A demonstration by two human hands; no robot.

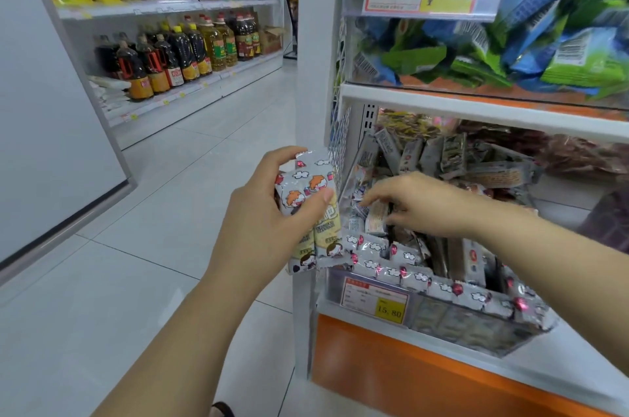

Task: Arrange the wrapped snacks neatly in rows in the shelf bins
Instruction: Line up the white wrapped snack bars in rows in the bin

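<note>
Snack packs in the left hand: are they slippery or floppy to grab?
Probably slippery: the snack packs have glossy foil wrappers, and the left hand clamps several together. Likely light, since the right hand merely pinches a single pack. Fairly stiff too, it seems; others stand on edge in the bin.

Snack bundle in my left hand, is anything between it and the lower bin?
Yes. The snack bundle in the left hand is outside the shelf's white mesh side panel, which blocks a sideways path. The right hand lies over the left part of the lower bin. The bin's front looks open.
</note>
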